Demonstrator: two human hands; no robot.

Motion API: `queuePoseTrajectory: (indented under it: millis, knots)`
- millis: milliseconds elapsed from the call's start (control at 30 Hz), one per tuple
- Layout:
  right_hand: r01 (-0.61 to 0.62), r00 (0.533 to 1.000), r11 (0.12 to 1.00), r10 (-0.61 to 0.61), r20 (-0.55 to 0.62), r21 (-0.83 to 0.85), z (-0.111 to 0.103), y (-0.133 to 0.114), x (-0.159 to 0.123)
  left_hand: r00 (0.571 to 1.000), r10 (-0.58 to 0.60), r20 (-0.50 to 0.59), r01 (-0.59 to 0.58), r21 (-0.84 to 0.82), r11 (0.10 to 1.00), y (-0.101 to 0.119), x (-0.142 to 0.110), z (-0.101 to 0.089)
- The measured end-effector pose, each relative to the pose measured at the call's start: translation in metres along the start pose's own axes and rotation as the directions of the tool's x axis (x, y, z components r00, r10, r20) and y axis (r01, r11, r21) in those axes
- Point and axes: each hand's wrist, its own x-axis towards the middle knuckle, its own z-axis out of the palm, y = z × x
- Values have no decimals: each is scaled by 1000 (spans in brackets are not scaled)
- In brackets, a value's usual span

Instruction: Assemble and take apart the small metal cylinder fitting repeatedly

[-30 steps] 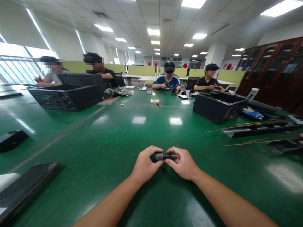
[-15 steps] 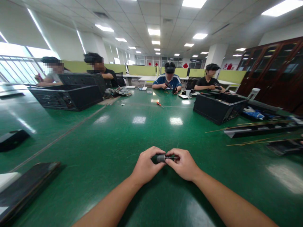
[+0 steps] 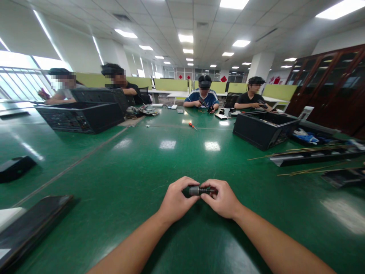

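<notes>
Between my hands, just above the green table [image 3: 182, 160], lies a small dark cylindrical part [image 3: 194, 190] with a thinner, ridged shaft, held level. My left hand [image 3: 177, 196] is closed on the thick grey body, thumb below and fingers above. Pinched around the shaft is my right hand [image 3: 224, 198], its thumb tip near where the shaft meets the body. The fingers hide the shaft's right end in part. I cannot make out exactly what kind of part it is.
Black computer cases [image 3: 82, 118] stand at left and right. An orange screwdriver [image 3: 191, 125] lies farther off. A dark flat panel [image 3: 34, 228] is at near left, thin brass-coloured rods [image 3: 310, 169] at right. Several people sit around the table, one person [image 3: 203, 97] opposite.
My right thumb has shifted slightly right along the shaft, so a bit more of it shows. My left hand has stayed nearly still.
</notes>
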Motion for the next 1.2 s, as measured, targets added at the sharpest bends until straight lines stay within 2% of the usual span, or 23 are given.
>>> queuePoseTrajectory:
  millis: [300, 1200]
  knots:
    - [48, 999, 999, -48, -17, -7, 2, 2, -2, 1000, -3, 2, 3, -5, 1000, 0, 0, 0]
    - [51, 999, 999, -51, -20, 7, 1, 1, -2, 1000, 24, -3, -24, 2, 1000, -3, -1, 1]
